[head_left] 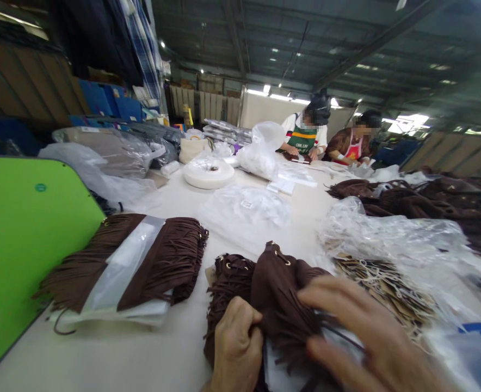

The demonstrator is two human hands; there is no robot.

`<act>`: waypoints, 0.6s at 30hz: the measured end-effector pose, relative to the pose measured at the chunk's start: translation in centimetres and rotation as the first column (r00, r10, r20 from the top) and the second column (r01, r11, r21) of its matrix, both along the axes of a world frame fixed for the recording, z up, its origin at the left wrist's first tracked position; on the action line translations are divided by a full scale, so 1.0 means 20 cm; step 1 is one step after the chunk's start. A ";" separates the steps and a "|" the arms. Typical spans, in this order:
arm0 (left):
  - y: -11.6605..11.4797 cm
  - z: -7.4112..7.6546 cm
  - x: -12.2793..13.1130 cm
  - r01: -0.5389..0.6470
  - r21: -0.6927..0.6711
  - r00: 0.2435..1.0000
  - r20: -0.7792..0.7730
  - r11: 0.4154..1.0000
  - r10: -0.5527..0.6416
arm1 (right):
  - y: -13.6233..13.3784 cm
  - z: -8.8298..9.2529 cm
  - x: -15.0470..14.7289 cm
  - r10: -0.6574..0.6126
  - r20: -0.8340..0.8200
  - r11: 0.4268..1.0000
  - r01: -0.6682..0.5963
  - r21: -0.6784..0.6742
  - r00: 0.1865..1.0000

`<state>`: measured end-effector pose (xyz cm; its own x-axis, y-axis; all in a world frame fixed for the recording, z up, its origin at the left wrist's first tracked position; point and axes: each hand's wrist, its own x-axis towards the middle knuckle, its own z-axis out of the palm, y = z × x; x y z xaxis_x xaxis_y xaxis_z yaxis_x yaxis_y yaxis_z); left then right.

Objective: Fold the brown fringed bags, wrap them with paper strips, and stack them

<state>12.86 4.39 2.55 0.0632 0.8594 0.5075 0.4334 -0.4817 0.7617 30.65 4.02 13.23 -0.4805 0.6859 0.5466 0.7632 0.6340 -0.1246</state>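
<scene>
A dark brown fringed bag [279, 283] with gold eyelets lies at the front middle of the table. My left hand [238, 337] is closed in a fist at its near left part, gripping the bag's brown material. Over the right side of the bag, my right hand [358, 321] has its fingers spread, slightly smeared by motion; whether the fingertips touch the bag I cannot tell. Thin dark cord and white sheet material show beneath that hand. To the left is a stack of similar brown fringed bags [175, 256], wrapped round by a clear plastic band [122, 267].
A green panel [32, 234] borders the left side. Clear plastic bags [395, 228] and a pile of brown tags with strings [387, 288] lie to the right. Behind are a white tape roll [208, 175] and more brown bags [440, 198]. Two people [306, 136] work at the far end.
</scene>
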 end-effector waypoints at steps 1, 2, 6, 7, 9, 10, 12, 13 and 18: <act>0.02 0.04 0.01 -0.002 -0.023 1.000 0.009 1.000 0.002 | -0.11 -0.04 0.00 0.008 0.056 0.991 -0.015 0.133 0.998; 0.04 0.09 0.02 -0.004 -0.054 1.000 0.021 0.999 0.006 | -0.21 -0.08 0.01 -0.022 0.121 0.974 -0.006 0.228 0.992; 0.16 0.30 0.06 0.038 -0.301 0.993 0.118 0.953 -0.002 | -0.33 -0.23 0.03 -0.260 0.158 0.921 0.195 0.337 0.953; 0.19 0.35 0.08 0.065 -0.370 0.988 0.153 0.927 -0.008 | -0.31 -0.23 0.04 -0.289 0.115 0.911 0.237 0.338 0.950; 0.24 0.42 0.10 0.132 -0.465 0.977 0.212 0.876 -0.035 | -0.26 -0.20 0.08 -0.314 0.045 0.903 0.284 0.323 0.948; 0.25 0.45 0.11 0.163 -0.485 0.972 0.231 0.859 -0.054 | -0.24 -0.17 0.10 -0.314 0.030 0.906 0.290 0.309 0.949; 0.27 0.47 0.13 0.208 -0.489 0.963 0.252 0.847 -0.091 | -0.21 -0.12 0.14 -0.311 -0.001 0.918 0.300 0.258 0.950; 0.27 0.48 0.14 0.223 -0.491 0.960 0.258 0.842 -0.104 | -0.20 -0.10 0.16 -0.308 -0.022 0.926 0.305 0.223 0.951; 0.25 0.48 0.14 0.239 -0.512 0.965 0.220 0.825 -0.143 | -0.19 -0.07 0.20 -0.270 -0.122 0.957 0.281 0.078 0.955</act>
<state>15.69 9.43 12.12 0.2114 0.9774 -0.0045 0.2202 -0.0432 0.9745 34.60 0.22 11.74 -0.2140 0.7269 0.6526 0.8950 0.4135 -0.1671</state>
